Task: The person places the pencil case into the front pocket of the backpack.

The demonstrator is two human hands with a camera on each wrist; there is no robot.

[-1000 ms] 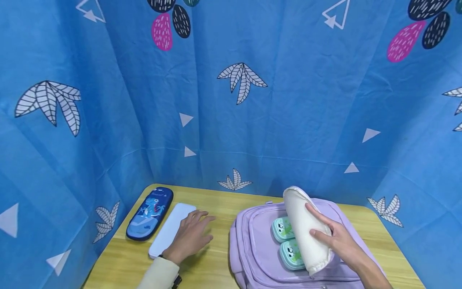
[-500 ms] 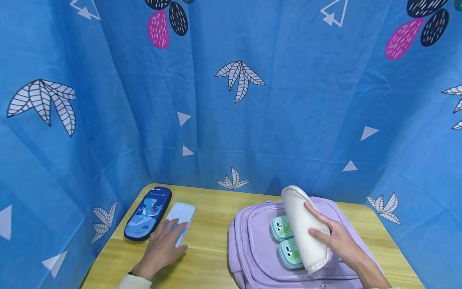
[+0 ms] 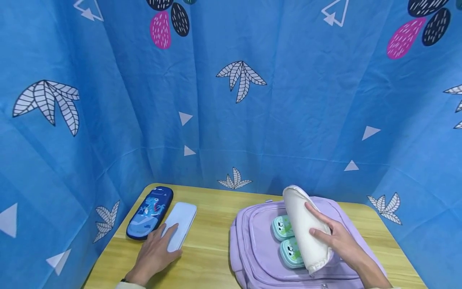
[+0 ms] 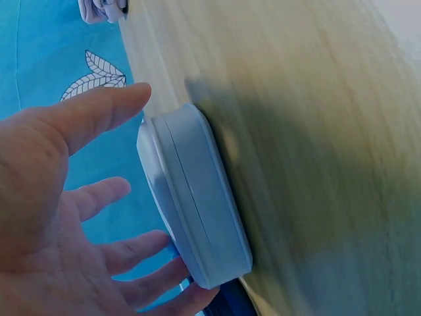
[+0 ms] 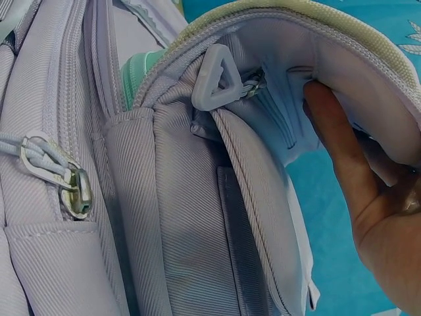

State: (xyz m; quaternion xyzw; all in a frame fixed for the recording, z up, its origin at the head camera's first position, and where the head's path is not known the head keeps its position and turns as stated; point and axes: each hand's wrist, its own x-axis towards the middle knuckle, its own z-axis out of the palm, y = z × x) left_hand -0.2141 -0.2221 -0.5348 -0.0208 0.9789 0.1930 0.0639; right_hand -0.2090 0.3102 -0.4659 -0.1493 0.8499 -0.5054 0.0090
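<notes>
My left hand (image 3: pixel 155 251) reaches over the near end of a pale blue pencil case (image 3: pixel 185 218) lying on the table. In the left wrist view, its thumb (image 4: pixel 108 108) is raised off one end of the case, and the fingertips come right up to the far end. My right hand (image 3: pixel 337 240) holds back the white-lined front flap (image 3: pixel 303 230) of a lilac backpack (image 3: pixel 258 245), thumb and fingers spread on the curled cloth. Inside the opened pocket sit two mint-green zip cases (image 3: pixel 290 253) with a panda print, partly hidden by the flap.
Left of the pale case lies a dark blue pencil case (image 3: pixel 151 212) with a dinosaur print. A blue patterned curtain (image 3: pixel 238 132) hangs behind and beside the wooden table (image 3: pixel 213 224). A triangular zip pull (image 5: pixel 217 78) dangles from the flap.
My left hand has moved left and toward the front, from the right side of the pale case to over its near end. The right hand and the flap stay in place.
</notes>
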